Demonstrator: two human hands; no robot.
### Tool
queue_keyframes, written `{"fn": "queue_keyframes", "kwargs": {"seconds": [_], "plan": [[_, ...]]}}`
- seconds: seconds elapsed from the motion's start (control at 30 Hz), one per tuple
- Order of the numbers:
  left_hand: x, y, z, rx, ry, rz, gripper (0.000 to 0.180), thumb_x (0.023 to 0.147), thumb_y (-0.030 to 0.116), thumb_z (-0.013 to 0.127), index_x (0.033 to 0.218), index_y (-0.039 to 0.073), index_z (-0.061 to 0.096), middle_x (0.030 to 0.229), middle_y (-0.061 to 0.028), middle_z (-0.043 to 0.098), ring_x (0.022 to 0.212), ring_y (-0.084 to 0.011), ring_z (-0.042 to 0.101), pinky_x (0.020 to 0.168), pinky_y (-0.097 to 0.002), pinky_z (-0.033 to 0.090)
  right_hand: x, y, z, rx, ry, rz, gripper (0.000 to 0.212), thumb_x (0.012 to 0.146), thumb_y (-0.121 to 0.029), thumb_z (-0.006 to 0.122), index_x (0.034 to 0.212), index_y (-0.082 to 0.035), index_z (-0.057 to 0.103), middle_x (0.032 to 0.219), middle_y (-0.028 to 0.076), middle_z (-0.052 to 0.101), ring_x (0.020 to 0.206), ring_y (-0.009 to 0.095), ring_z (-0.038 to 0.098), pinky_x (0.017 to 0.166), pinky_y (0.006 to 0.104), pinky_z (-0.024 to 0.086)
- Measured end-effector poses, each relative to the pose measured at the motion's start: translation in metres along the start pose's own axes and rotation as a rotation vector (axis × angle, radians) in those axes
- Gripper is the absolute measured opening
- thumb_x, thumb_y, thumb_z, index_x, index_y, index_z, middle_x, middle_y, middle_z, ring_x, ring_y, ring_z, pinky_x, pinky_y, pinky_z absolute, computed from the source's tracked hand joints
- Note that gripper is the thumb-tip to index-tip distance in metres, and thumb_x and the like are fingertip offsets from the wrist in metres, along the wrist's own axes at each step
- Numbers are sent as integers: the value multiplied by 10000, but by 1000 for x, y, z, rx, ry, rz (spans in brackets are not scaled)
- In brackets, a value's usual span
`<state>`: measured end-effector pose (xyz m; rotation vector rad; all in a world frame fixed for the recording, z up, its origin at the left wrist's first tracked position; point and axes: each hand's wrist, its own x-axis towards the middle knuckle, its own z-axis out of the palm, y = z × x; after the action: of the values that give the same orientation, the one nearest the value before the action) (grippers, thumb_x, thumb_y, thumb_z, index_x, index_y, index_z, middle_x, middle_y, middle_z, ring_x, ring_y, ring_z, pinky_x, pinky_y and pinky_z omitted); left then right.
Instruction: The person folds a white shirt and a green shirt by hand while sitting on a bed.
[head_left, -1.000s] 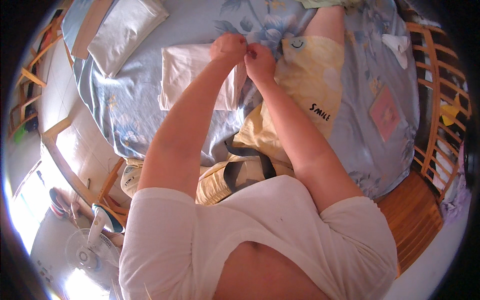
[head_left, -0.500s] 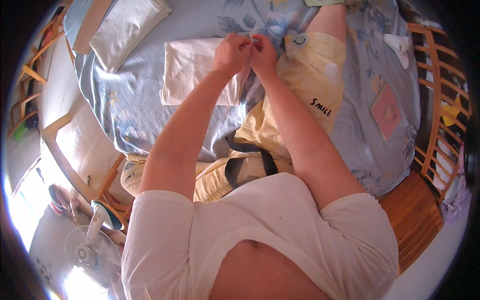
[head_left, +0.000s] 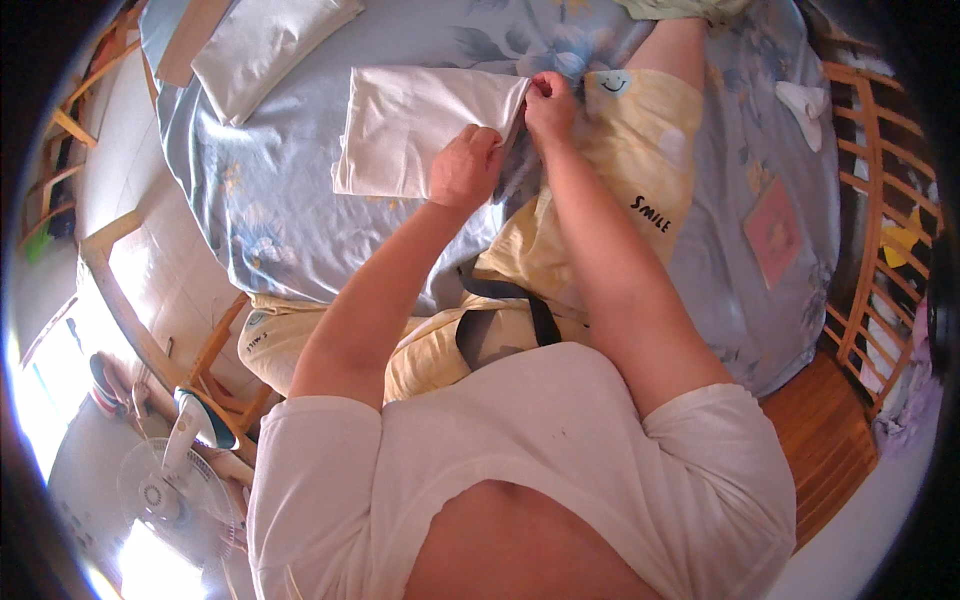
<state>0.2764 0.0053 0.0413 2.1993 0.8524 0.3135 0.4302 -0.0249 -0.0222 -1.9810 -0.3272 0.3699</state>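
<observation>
A folded white cloth point(head_left: 395, 130) lies flat on the bed ahead of me, roughly rectangular, with layered edges on its left side. My right hand point(head_left: 551, 108) pinches its far right corner between thumb and fingers. Nearer to me, my left hand point(head_left: 466, 168) is closed at the right part of the cloth, its curled fingers by the right edge. What the left fingertips grip there is partly hidden by the hand. My leg in yellow printed trousers point(head_left: 640, 150) lies just right of the cloth.
A blue flowered sheet point(head_left: 290, 190) covers the bed. Another folded white cloth point(head_left: 265, 60) rests at the far left. A pink square card-like thing point(head_left: 772, 232) and a small white cloth point(head_left: 803, 112) lie at the right, beside a wooden railing point(head_left: 870, 220). A fan point(head_left: 170, 490) stands lower left.
My hands, together at the cloth's far right before, are now apart. The left came nearer to me along the right edge; the right is at the far corner. The view shifted slightly.
</observation>
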Motion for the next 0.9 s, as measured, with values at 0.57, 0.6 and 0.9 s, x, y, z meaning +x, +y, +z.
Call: {"fn": "queue_keyframes", "kwargs": {"seconds": [0.57, 0.6, 0.9], "plan": [[-15, 5, 4, 141, -119, -5, 244, 798, 136, 538, 1035, 115, 593, 968, -114, 570, 918, -324, 563, 781, -422, 471, 0, -8, -15, -268, -222, 48, 345, 804, -312, 654, 825, 28, 603, 652, 83, 615, 683, 174, 635, 568, 312, 487], [-15, 5, 5, 151, -116, -5, 248, 800, 130, 531, 1039, 115, 592, 966, -116, 571, 908, -327, 566, 779, -423, 473, 0, -5, -14, -148, -220, 111, 333, 809, -312, 645, 832, 18, 606, 677, 102, 623, 685, 210, 635, 589, 332, 489], [-19, 0, 5, 26, -136, -10, 201, 811, 72, 500, 969, 95, 623, 921, -136, 585, 861, -341, 578, 762, -421, 467, -1, -8, -6, -352, -50, -57, 132, 840, -147, 561, 919, -42, 576, 839, 151, 635, 793, 358, 605, 700, 422, 477]]}}
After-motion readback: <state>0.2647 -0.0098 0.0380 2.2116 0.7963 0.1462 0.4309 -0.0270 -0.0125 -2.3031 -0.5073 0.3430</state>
